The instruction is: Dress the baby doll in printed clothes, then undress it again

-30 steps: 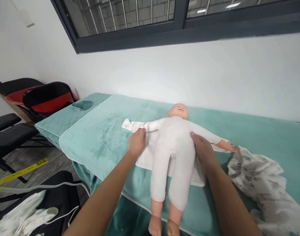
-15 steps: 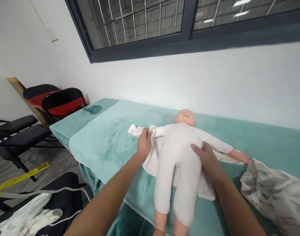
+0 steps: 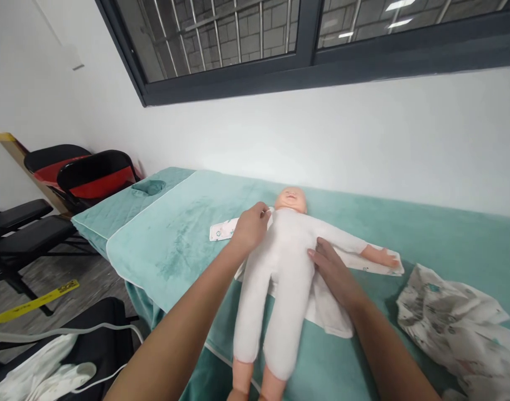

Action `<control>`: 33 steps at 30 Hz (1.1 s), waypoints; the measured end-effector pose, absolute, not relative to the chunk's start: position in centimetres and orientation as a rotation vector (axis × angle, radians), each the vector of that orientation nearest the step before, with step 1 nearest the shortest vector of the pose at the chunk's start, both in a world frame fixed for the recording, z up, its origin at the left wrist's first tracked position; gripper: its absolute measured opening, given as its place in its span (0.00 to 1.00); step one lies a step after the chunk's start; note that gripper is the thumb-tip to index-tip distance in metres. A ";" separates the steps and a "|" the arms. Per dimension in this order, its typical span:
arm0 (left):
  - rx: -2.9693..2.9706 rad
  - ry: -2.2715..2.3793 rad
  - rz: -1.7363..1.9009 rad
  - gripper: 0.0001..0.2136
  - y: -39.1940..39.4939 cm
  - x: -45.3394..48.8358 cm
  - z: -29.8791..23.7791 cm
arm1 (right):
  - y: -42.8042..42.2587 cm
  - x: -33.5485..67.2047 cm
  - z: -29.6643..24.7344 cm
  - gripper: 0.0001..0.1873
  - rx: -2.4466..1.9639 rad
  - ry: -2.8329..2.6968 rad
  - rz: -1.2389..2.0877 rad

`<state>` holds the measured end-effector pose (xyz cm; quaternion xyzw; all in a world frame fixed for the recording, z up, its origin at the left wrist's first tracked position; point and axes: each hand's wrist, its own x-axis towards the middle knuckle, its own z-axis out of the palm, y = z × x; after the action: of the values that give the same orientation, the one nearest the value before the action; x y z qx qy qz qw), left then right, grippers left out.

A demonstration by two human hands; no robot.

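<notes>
Bed (image 3: 188,234): carries everything. Baby doll (image 3: 288,250): on its back upon an open white garment (image 3: 330,312), under both grips. Right hand (image 3: 332,270): grip wide, flat on the torso, apparently steadying it. Left hand (image 3: 250,227): grip curled over the shoulder; contents cannot be told.

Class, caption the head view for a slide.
Left hand and right hand touch a doll lying face-up on a teal bed.

A white wall (image 3: 280,139) carries a dark-framed barred window (image 3: 238,33); 2 black-and-red folding chairs (image 3: 92,175) (stacked close) stand on grey floor (image 3: 63,273).
</notes>
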<state>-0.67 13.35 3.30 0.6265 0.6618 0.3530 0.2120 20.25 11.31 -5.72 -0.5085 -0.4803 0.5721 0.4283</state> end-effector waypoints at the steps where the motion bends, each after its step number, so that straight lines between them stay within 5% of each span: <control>1: 1.735 1.822 0.940 0.08 12.8 -0.6 3.9 | 11.4 20.2 -5.7 0.36 -1.283 -1.190 1.429; 8: 1.525 1.239 0.838 0.11 8.6 -0.7 5.9 | 11.4 20.2 -5.6 0.32 -1.303 -1.256 1.368; 16: 1.770 1.823 0.792 0.13 6.9 -0.6 1.1 | 10.7 20.2 -4.6 0.25 -1.336 -1.335 1.285; 20: 2.010 2.036 0.646 0.05 6.7 0.8 -0.2 | 10.7 20.3 -4.4 0.25 -1.383 -1.378 1.242; 33: 1.965 1.539 1.023 0.09 5.7 -0.2 0.3 | 10.8 20.3 -4.7 0.22 -1.333 -1.379 1.279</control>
<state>-0.23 5.70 0.32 0.7107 0.5565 0.3698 0.2202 20.30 10.82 -4.67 -0.5284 -0.5468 0.5070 0.4060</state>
